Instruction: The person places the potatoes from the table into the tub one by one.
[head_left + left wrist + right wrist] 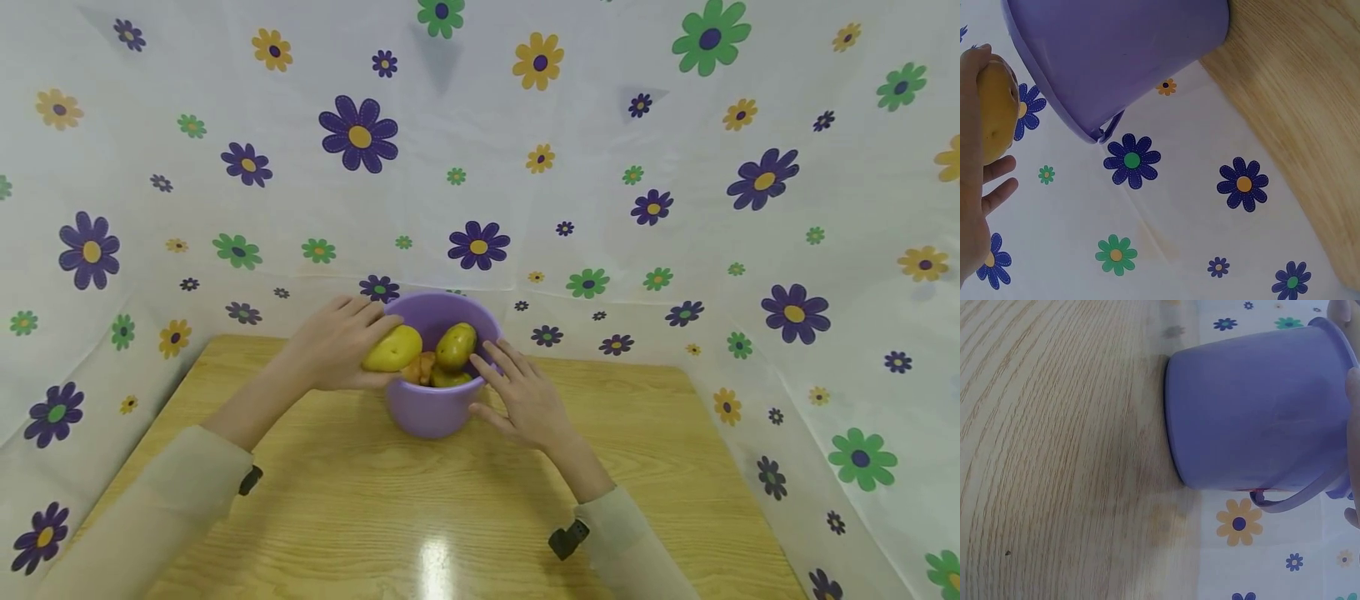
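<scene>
My left hand [341,346] grips a yellow potato [396,350] over the left side of a purple bucket's [431,414] mouth. In the left wrist view the potato [997,115] shows small eyes and lies between thumb and fingers, beside the bucket rim. Inside the bucket are another potato [456,346], a knobbly brown piece like ginger [426,367] and a further yellowish piece [450,379] low down, partly hidden by the front rim. My right hand [528,404] rests at the bucket's right rim, its fingers spread and fairly straight, with nothing held.
The bucket stands upright near the back of a wooden table [360,500]. Its handle [1304,499] hangs down along its side. A white cloth with flower prints [480,100] rises behind and on both sides. Dark wrist devices [568,539] sit at both sleeves.
</scene>
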Available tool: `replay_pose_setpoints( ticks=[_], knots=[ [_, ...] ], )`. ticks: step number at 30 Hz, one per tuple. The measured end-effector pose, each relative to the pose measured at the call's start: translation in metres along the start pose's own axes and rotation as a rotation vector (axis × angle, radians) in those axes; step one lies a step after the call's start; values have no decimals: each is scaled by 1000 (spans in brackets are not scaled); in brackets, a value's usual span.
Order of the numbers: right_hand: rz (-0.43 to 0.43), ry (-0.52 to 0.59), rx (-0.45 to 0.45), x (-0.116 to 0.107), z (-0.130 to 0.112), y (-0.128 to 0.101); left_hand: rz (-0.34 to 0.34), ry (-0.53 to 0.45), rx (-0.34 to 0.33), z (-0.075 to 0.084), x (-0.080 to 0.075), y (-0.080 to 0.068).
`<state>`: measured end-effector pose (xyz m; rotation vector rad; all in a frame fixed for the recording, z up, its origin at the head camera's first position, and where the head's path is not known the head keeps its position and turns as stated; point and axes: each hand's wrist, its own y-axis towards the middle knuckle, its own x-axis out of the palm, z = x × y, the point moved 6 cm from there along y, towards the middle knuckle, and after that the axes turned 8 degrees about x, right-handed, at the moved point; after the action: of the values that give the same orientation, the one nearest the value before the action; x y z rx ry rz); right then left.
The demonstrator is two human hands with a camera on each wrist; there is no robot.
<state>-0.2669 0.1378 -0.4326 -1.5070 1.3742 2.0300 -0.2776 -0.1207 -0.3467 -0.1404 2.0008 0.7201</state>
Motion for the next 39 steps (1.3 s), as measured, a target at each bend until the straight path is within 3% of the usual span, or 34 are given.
replay_pose_setpoints(
  ticks=[20, 32, 39],
  knots=[
    [1, -16, -13, -1, 0, 1, -102, 5, 71, 4, 15, 29],
    [-2, -7, -2, 1, 1, -1, -154, -41, 49, -5, 28, 51],
    [14, -6, -4, 0, 0, 0, -240, -46, 9, -9, 37, 57]
  ],
)
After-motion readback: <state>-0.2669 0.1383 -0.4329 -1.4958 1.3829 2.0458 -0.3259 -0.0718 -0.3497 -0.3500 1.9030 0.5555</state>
